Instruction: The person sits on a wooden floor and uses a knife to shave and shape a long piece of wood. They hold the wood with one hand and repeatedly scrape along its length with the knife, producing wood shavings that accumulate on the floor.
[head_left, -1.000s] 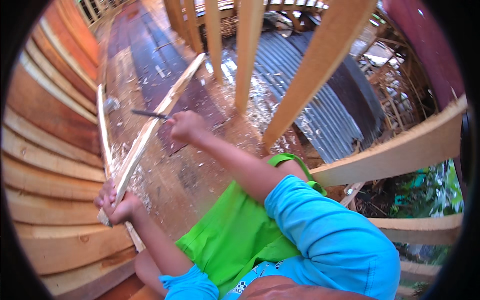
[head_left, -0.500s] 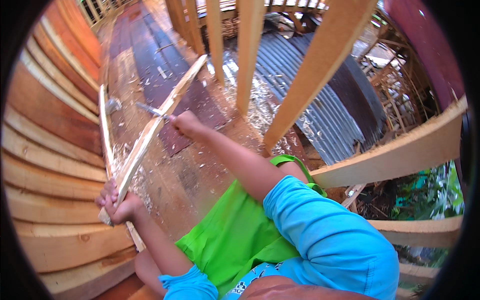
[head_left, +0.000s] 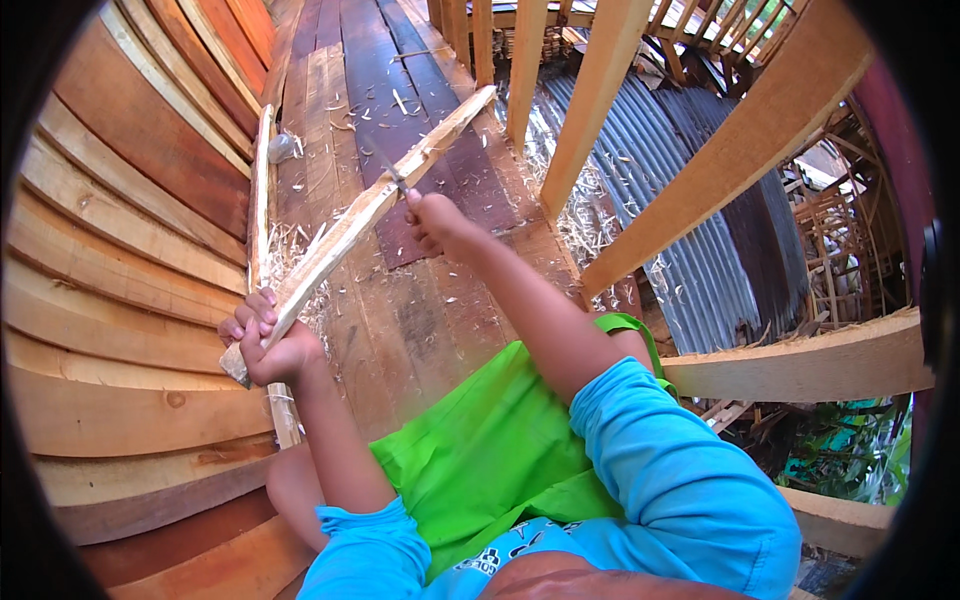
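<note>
- Here my left hand (head_left: 268,345) is wrapped tight around the near end of the long pale wooden stick (head_left: 372,205), fingers curled fully over it, the butt end poking out just below my fist.
- The stick runs up and away from me, slanting across the dark plank floor (head_left: 420,330), its far end well out toward the upright wooden posts (head_left: 590,100).
- My right hand (head_left: 438,222) is closed around the handle of a small knife (head_left: 396,180); the dark blade sits against the stick about midway along it.
- To shave well, I judge the blade should lie shallow to the grain and push away from my body, never toward the holding fist.
- I'd keep the left grip firm so the stick does not roll under the cut, and take thin curls, not deep bites.
- Wood shavings (head_left: 300,245) lie scattered beside the stick, near the curved board wall (head_left: 120,250) on my left.
</note>
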